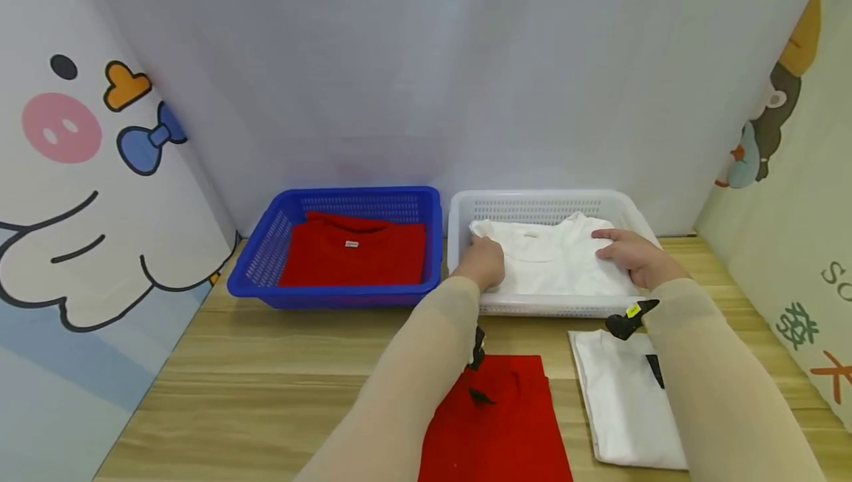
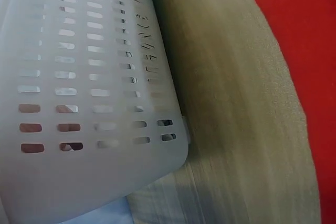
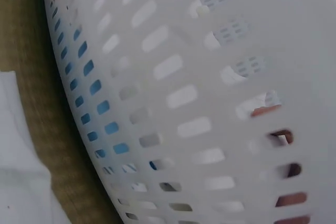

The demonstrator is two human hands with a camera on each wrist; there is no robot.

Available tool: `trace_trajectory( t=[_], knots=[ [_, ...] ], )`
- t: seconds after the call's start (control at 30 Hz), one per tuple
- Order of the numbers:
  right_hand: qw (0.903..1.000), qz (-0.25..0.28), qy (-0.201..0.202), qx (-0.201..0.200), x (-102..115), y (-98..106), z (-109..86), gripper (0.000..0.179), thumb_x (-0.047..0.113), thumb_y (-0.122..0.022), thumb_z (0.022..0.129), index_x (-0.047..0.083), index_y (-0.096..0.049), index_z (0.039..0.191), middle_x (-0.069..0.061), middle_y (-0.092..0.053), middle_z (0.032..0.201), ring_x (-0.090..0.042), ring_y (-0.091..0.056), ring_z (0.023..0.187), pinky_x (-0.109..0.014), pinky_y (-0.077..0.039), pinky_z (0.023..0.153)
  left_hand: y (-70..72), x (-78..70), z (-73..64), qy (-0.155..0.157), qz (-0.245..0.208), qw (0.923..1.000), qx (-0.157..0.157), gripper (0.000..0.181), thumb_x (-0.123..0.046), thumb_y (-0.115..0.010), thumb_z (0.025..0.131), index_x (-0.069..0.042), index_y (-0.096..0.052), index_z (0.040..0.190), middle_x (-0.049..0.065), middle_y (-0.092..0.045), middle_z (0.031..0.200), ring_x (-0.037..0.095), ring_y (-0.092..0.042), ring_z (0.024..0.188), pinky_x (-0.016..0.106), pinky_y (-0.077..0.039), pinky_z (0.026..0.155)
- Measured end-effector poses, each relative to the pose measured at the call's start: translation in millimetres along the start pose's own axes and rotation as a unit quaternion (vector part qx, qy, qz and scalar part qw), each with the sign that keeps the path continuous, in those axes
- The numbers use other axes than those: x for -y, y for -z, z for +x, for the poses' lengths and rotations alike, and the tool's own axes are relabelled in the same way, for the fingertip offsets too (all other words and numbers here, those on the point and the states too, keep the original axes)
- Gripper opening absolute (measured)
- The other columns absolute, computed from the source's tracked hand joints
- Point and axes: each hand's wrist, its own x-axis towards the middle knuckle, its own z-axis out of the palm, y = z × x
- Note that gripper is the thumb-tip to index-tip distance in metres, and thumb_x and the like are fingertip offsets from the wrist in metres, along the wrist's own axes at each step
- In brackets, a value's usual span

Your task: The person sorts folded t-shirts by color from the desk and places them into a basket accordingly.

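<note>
A folded white T-shirt lies in the white plastic basket at the back right. My left hand reaches over the front rim and grips the shirt's left edge with curled fingers, their tips hidden. On the shirt's right side rests my right hand, thumb and fingers extended and apart. Both wrist views mostly show the basket's slotted wall, with bits of the hands visible through the slots.
A blue basket holding a folded red T-shirt stands to the left. Below my forearms, a folded red garment and a folded white garment lie on the wooden table. Printed curtains border both sides.
</note>
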Motion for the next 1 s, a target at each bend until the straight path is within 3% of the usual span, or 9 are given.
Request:
trace_trajectory(
  t=[0.17, 0.27, 0.37, 0.7, 1.0],
  knots=[
    [0.9997, -0.020, -0.010, -0.005, -0.6, -2.2, 1.6, 0.062, 0.005, -0.043, 0.098, 0.001, -0.015, 0.153, -0.029, -0.004, 0.155, -0.043, -0.016, 0.138, -0.055, -0.021, 0.111, -2.8, 0.9, 5.3, -0.034, 0.064, 0.9971, 0.025, 0.034, -0.010, -0.044, 0.096, -0.002, -0.062, 0.124, 0.012, -0.060, 0.126, 0.024, -0.053, 0.115, 0.038, -0.034, 0.104],
    [0.9988, -0.045, -0.018, -0.003, 1.1, -4.9, -0.2, 0.061, 0.004, -0.043, 0.098, -0.001, -0.016, 0.152, -0.031, -0.004, 0.154, -0.044, -0.014, 0.139, -0.056, -0.019, 0.111, -4.4, 0.8, 7.9, -0.052, 0.096, 0.9930, 0.047, 0.029, -0.011, -0.045, 0.096, -0.007, -0.068, 0.112, 0.006, -0.066, 0.112, 0.019, -0.057, 0.100, 0.039, -0.037, 0.095],
    [0.9970, -0.074, -0.022, -0.001, 2.9, -7.3, -2.5, 0.059, 0.004, -0.043, 0.098, -0.003, -0.017, 0.151, -0.032, -0.002, 0.154, -0.045, -0.010, 0.140, -0.057, -0.017, 0.111, -5.6, 0.5, 8.0, -0.056, 0.098, 0.9920, 0.056, 0.027, -0.011, -0.047, 0.095, -0.008, -0.069, 0.110, 0.004, -0.066, 0.112, 0.018, -0.057, 0.097, 0.037, -0.039, 0.088],
    [0.9861, -0.165, -0.015, -0.005, 5.4, -5.7, -1.8, 0.059, 0.008, -0.048, 0.096, -0.004, -0.025, 0.149, -0.034, -0.002, 0.152, -0.049, 0.000, 0.140, -0.059, -0.011, 0.111, -2.4, 0.3, 0.2, -0.034, 0.018, 0.9977, 0.056, 0.029, -0.006, -0.047, 0.095, -0.004, -0.067, 0.117, 0.007, -0.061, 0.126, 0.019, -0.053, 0.113, 0.029, -0.039, 0.098],
    [0.9760, -0.217, -0.020, -0.009, 1.2, -6.9, 4.4, 0.058, 0.011, -0.049, 0.096, -0.003, -0.027, 0.148, -0.036, -0.008, 0.151, -0.051, -0.006, 0.139, -0.060, -0.012, 0.111, -6.1, -0.2, 2.7, -0.016, -0.010, 0.9975, 0.068, 0.028, -0.005, -0.052, 0.092, -0.004, -0.067, 0.117, 0.009, -0.060, 0.128, 0.019, -0.052, 0.098, 0.029, -0.044, 0.085]
  ],
)
